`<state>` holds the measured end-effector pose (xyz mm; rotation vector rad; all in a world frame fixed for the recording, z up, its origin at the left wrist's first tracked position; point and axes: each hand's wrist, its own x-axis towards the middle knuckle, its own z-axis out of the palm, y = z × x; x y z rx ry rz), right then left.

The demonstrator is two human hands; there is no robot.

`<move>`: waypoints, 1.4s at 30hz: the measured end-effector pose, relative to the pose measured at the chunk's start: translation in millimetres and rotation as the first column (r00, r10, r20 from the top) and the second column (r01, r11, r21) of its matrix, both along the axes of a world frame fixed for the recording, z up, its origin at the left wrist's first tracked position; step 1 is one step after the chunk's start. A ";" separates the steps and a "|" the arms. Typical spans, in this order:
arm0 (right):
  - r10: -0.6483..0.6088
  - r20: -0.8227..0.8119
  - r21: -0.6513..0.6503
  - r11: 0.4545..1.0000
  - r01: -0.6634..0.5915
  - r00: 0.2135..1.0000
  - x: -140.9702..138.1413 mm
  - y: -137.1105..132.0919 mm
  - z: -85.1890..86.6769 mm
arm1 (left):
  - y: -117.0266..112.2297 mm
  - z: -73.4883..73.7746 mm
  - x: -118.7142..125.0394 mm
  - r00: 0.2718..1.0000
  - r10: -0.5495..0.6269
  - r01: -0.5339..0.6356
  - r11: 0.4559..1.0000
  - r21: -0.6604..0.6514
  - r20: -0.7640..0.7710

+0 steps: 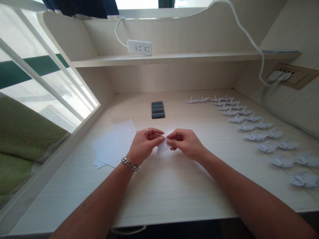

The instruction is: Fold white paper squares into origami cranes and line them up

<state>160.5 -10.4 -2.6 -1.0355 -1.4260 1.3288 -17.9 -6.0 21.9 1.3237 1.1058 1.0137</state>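
My left hand (145, 143) and right hand (186, 143) pinch a small, white, folded paper piece (162, 148) from opposite sides, presumably so it cannot slip or twist

Soft daylight from the window (139, 4) casts faint shadows on the desk (174, 189), with wide-angle stretching at the edges.

Desk (184, 189): sheets (118, 141) left | phone (158, 110) between | cranes (266, 147) right | power strip (139, 47) on shelf (186, 59) behind
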 end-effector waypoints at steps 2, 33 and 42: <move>0.001 -0.003 -0.004 1.000 -0.001 1.000 0.2 0.4 -1.2 | 0.1 -0.7 0.3 1.000 -0.001 0.001 1.000 -0.009 0.004; -0.086 -0.001 0.105 0.991 0.085 0.996 -4.4 -3.0 -3.1 | 1.8 -6.8 -1.7 0.997 -0.007 0.013 0.998 0.065 -0.081; -0.033 0.016 0.054 0.998 0.032 0.999 0.1 0.2 -0.6 | 3.5 -6.2 -0.2 0.998 0.063 -0.063 0.998 0.021 -0.018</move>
